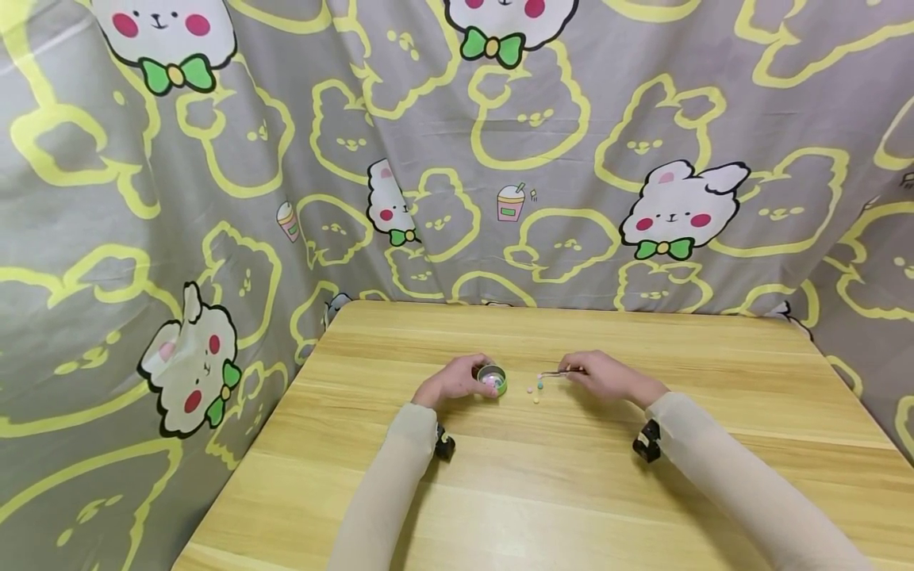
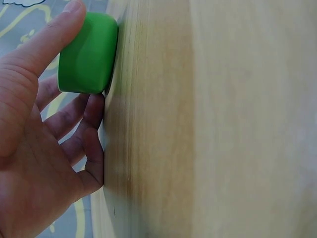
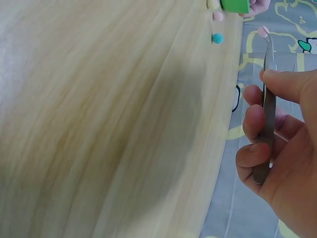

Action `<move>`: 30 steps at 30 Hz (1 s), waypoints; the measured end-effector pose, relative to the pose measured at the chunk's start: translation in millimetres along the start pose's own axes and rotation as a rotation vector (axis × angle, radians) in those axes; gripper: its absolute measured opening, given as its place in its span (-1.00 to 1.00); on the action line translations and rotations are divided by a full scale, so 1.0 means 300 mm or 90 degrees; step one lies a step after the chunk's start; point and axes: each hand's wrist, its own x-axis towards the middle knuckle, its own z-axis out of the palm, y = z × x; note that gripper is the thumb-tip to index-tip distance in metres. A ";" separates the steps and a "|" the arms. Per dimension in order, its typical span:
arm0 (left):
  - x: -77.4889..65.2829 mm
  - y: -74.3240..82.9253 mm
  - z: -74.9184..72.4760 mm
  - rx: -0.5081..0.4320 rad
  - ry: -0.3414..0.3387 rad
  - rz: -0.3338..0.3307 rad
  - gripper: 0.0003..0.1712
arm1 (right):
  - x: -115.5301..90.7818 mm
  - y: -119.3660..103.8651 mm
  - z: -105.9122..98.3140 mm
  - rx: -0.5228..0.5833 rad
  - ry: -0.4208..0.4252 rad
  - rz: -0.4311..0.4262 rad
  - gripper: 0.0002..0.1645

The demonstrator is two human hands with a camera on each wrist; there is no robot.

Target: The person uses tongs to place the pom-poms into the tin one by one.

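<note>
My left hand (image 1: 457, 377) holds a small round green container (image 2: 88, 54) on the table, thumb on one side and fingers round the other. Small pale bits show inside it in the head view. To the right, my right hand (image 1: 603, 375) grips metal tweezers (image 3: 269, 116) between thumb and curled fingers. At the tweezers' bent tip is a small pink ball (image 3: 263, 31), raised off the wood in the right wrist view. Between the hands lie another pink ball (image 1: 530, 390), a teal ball (image 3: 217, 38) and a yellow ball (image 1: 536, 400).
The wooden table (image 1: 500, 492) runs back to a grey curtain (image 1: 457, 151) with yellow outlines and cartoon bears, which also hangs along both sides. A black wrist mount (image 1: 443, 444) sits on the left sleeve, and another mount (image 1: 647, 442) on the right.
</note>
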 end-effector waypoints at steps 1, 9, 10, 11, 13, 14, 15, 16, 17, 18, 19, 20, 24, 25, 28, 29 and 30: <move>0.000 0.000 0.000 -0.001 0.000 0.000 -0.47 | 0.002 0.000 0.000 -0.001 0.001 0.000 -0.85; 0.001 -0.003 0.000 0.007 0.002 0.003 -0.47 | 0.030 -0.025 -0.011 -0.004 0.001 -0.006 -0.85; 0.001 -0.003 0.000 0.008 0.002 0.002 -0.47 | 0.034 -0.030 -0.013 -0.004 0.000 -0.007 -0.85; 0.000 -0.003 0.001 0.007 0.002 0.000 -0.47 | 0.039 -0.036 -0.015 -0.004 -0.001 -0.005 -0.85; 0.000 -0.003 0.002 0.004 0.002 -0.003 -0.48 | 0.048 -0.048 -0.019 -0.002 -0.002 -0.005 -0.85; -0.001 -0.003 0.003 0.003 0.002 -0.004 -0.48 | 0.053 -0.054 -0.021 0.001 -0.004 -0.006 -0.85; -0.001 -0.003 0.004 0.000 0.003 -0.005 -0.48 | 0.057 -0.060 -0.024 0.005 -0.004 -0.007 -0.85; -0.001 -0.004 0.004 -0.003 0.003 -0.006 -0.49 | 0.062 -0.067 -0.026 0.008 -0.005 -0.005 -0.85; -0.001 -0.004 0.005 -0.005 0.004 -0.006 -0.49 | 0.066 -0.072 -0.028 0.006 -0.006 -0.003 -0.85; 0.000 -0.004 0.005 -0.006 0.004 -0.006 -0.49 | 0.070 -0.077 -0.030 0.006 -0.005 -0.005 -0.85; 0.001 -0.004 0.006 -0.005 0.005 -0.006 -0.49 | 0.074 -0.081 -0.031 0.005 -0.005 -0.008 -0.85; 0.002 -0.004 0.006 -0.003 0.005 -0.005 -0.49 | 0.078 -0.085 -0.032 0.005 -0.005 -0.009 -0.85; 0.005 -0.006 0.006 0.002 0.004 -0.001 -0.49 | 0.092 -0.091 -0.032 0.000 -0.003 -0.017 -0.85; 0.005 -0.006 0.005 0.004 0.003 0.000 -0.49 | 0.095 -0.092 -0.031 -0.002 -0.002 -0.020 -0.85; 0.006 -0.009 0.003 0.003 0.001 0.004 -0.49 | 0.105 -0.100 -0.029 -0.001 -0.002 -0.024 -0.85; 0.006 -0.011 0.002 0.005 0.001 0.005 -0.49 | 0.109 -0.103 -0.028 -0.001 -0.001 -0.027 -0.85; 0.007 -0.012 0.002 0.006 0.002 0.007 -0.49 | 0.113 -0.107 -0.028 0.001 -0.002 -0.029 -0.85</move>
